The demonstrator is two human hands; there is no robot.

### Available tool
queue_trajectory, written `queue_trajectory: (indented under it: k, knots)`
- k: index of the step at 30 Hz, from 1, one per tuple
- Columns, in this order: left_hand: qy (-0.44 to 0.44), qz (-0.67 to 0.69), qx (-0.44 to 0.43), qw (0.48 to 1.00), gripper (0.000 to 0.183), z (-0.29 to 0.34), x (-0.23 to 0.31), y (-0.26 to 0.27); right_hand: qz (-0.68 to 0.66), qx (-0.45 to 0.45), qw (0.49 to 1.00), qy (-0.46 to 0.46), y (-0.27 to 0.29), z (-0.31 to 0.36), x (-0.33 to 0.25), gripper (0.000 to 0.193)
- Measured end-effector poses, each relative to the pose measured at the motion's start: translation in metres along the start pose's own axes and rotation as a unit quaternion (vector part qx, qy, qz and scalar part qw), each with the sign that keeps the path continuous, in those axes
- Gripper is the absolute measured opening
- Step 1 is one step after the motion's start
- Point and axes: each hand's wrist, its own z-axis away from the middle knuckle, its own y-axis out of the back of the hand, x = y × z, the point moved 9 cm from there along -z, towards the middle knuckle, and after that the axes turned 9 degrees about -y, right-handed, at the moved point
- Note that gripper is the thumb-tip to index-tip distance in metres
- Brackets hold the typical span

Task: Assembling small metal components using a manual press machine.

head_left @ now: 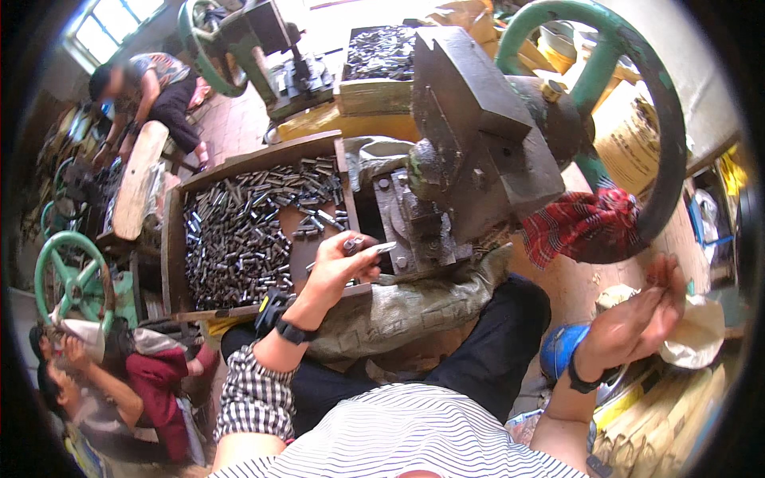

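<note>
My left hand is closed on small metal pieces. A light, shiny metal piece sticks out between thumb and finger toward the press's die block, and a darker one shows at the curled fingers. Left of that hand stands a wooden tray heaped with short metal tubes. My right hand is raised at the right with fingers stretched out and nothing visible in it. Just above it is the press's green handwheel, with a red checked cloth tied round its lower rim.
The dark press body rises ahead of me. A greenish sack lies across my knees' front. Behind is a box of dark metal pieces. A blue container stands by my right leg. Two other people sit at the left near further green wheels.
</note>
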Motion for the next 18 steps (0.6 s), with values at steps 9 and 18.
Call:
queue_trajectory:
  k: [9,18]
  knots:
    - [-0.041,-0.069,0.072,0.994,0.014,-0.074,-0.024,0.018,-0.023,-0.039,0.959,-0.280,0.000,0.045,0.152,0.039]
    - [-0.007,-0.036,0.059,0.998,0.010,-0.096,-0.042,0.019,0.192,-0.186,0.930,-0.252,-0.018,-0.046,0.102,0.052]
